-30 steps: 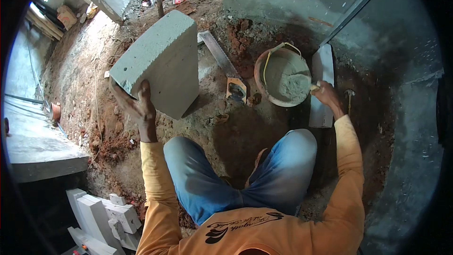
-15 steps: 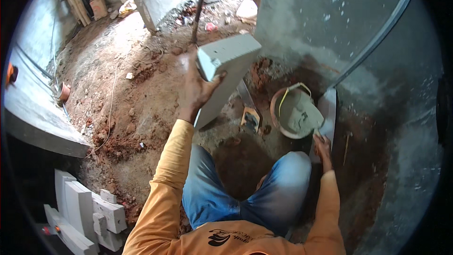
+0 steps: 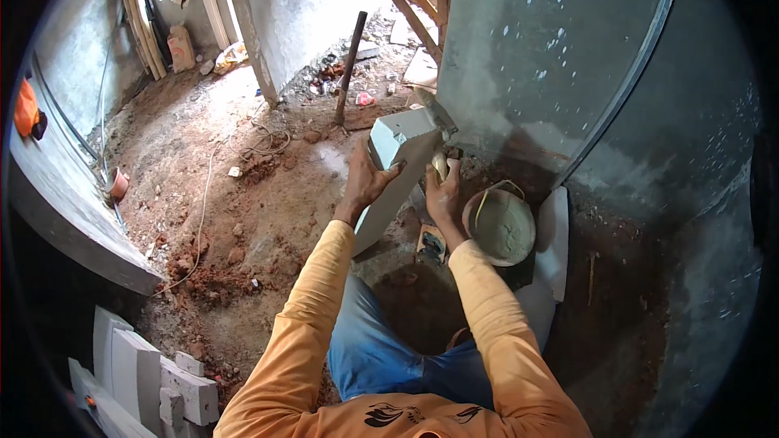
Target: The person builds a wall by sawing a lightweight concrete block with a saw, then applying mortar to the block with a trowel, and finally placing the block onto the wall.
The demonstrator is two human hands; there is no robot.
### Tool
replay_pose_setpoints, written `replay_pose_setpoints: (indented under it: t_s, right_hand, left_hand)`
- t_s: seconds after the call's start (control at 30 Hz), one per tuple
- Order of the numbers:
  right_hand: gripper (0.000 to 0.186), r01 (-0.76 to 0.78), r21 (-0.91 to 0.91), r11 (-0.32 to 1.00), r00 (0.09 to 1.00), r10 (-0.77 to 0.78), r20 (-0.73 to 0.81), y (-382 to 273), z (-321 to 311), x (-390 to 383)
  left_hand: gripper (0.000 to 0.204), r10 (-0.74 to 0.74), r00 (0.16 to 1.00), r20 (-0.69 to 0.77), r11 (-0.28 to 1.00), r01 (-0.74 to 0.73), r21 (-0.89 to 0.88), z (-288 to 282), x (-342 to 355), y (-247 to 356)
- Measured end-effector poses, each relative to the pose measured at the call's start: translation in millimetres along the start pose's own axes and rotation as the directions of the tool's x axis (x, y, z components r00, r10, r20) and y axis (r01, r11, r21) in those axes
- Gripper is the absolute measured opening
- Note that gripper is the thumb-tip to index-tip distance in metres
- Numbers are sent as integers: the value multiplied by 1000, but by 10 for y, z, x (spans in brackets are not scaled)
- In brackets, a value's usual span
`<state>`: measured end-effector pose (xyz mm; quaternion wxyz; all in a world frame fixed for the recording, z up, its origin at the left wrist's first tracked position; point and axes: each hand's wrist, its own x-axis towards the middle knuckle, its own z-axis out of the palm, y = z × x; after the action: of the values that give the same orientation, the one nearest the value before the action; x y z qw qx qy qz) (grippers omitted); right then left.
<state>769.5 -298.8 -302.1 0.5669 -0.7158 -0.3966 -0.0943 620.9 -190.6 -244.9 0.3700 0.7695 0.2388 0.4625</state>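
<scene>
A pale grey-white lightweight block point(image 3: 393, 199) stands tilted on end in front of me. My left hand point(image 3: 367, 182) is closed around its left edge, thumb across the face. Closed on the wooden handle of a trowel point(image 3: 439, 113), my right hand point(image 3: 445, 197) is at the block's right side. The trowel's blade lies against the block's upper right end, and some of it is hidden by the block. To the right of my right wrist stands a bucket point(image 3: 532, 242) of wet grey mortar point(image 3: 505, 229), its yellowish handle folded to one side.
A pale slab point(image 3: 553, 235) rests beside the bucket. Behind the block, a dark rod point(image 3: 350, 69) stands in the dirt. White blocks point(image 3: 138, 369) are stacked at lower left. A thin cord point(image 3: 209, 195) crosses the soil. Plastered walls point(image 3: 560, 65) close the right side.
My right hand has carried the trowel from the mortar bucket up and left to the block's top end. The left hand keeps its hold on the block. The view has shifted somewhat.
</scene>
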Motion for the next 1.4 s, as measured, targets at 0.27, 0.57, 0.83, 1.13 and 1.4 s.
replay_pose_setpoints:
  t_s: [0.27,0.57,0.83,1.13,1.4]
  right_hand:
    - [30,122,6,992,970,-121,211,-811,-413,-531]
    - [24,-444,482,755,879,261,400,-1186,-1140,-961]
    - [39,-595,83,799,507,293,811,-1436,-1158,614]
    - [45,-455,-251,854,-32,267,963,-1972,-1149,1478]
    - [47,10,-552,834,109,548,829,-2193,-342,1893]
  left_hand:
    - [75,-38,999,-10,999,38,12,-316,23,78]
    - [86,-54,998,21,998,55,-10,-592,-156,15]
    - [87,-153,988,1,986,153,64,-1013,-365,-86]
    - [80,-97,991,-95,982,111,153,-1111,-608,-155]
    - [80,-108,990,-87,994,110,21,-1007,-793,-140]
